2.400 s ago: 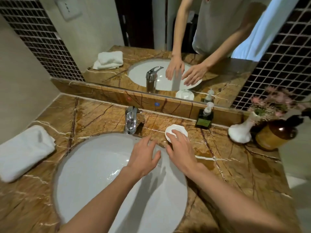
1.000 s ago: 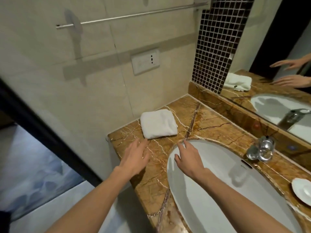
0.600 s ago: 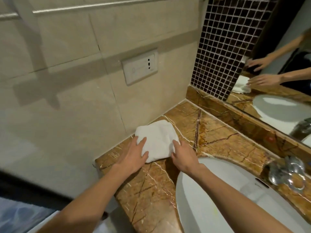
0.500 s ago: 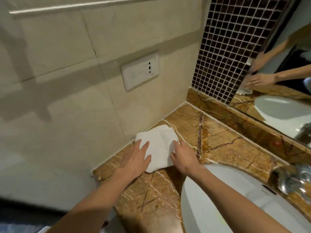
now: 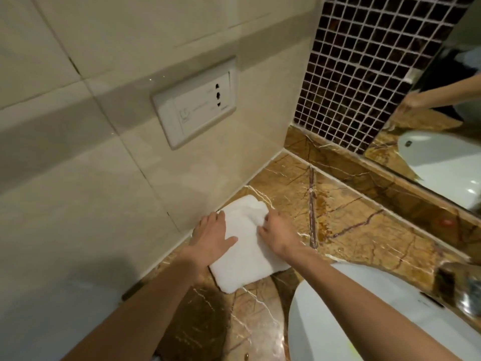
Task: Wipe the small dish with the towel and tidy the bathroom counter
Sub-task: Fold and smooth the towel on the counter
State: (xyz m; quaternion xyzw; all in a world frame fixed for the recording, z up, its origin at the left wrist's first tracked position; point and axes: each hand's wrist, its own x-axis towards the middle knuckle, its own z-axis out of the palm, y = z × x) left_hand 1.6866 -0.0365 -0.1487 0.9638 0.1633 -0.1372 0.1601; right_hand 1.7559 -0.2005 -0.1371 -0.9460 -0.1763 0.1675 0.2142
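Observation:
A folded white towel [image 5: 246, 252] lies on the brown marble counter [image 5: 364, 230] by the left wall. My left hand [image 5: 212, 237] lies flat on the towel's left edge, fingers spread along it. My right hand [image 5: 279, 234] pinches the towel's far right corner, and the cloth bunches up under its fingers. The small dish is out of view.
The white sink basin [image 5: 351, 321] sits just right of the towel, with the chrome tap [image 5: 466, 295] blurred at the right edge. A wall socket plate [image 5: 195, 102] is above the towel. Dark mosaic tile [image 5: 364, 61] and a mirror [image 5: 442, 142] back the counter.
Both hands have left the dish by the tap, swung left and landed on the towel. The right hand's fingers have closed on the towel's corner since half a second ago.

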